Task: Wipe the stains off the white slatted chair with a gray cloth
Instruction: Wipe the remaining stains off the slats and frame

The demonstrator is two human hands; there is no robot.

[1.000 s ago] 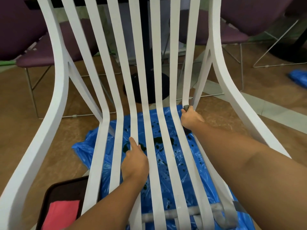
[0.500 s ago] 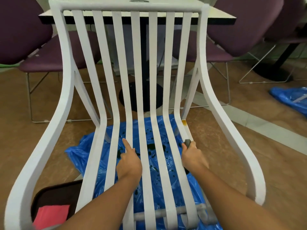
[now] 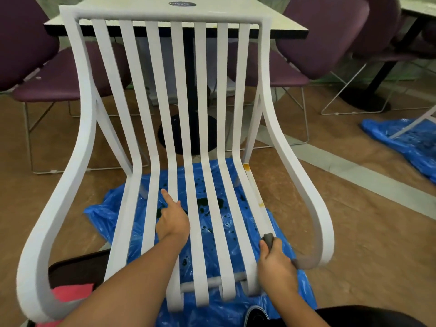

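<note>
A white table [image 3: 165, 13] with a black pedestal base [image 3: 188, 135] stands directly beyond the chair [image 3: 151, 114], seen through the slats. Purple chairs [image 3: 59, 74] flank the table at far left and far right. A blue sheet [image 3: 236, 223], spotted with dark stains, lies on the brown floor [image 3: 365, 208] under the seat; a second blue sheet [image 3: 405, 140] lies well apart at the far right. A dark tray [image 3: 70, 272] holding a pink cloth [image 3: 73, 291] sits at near left, partly hidden by the left armrest [image 3: 47, 232]. A black shoe [image 3: 256, 315] shows at the near edge. The chair faces the camera: its slats run lengthwise from the near front edge of the seat away to the bend, then rise to the top rail [image 3: 165, 16] at the far side. The armrests curve outward on both sides. Yellow stains [image 3: 246, 166] mark the rightmost seat slat at the bend, with a smaller one nearer along the same slat. The left hand [image 3: 173, 220] rests on the seat slats left of centre, index finger extended and pointing away; its grip is released and holds nothing. The right hand [image 3: 274, 263] has a clenched grip on the gray cloth [image 3: 268, 239], pressed against the rightmost seat slat near its front end, beside the right armrest [image 3: 313, 220].
</note>
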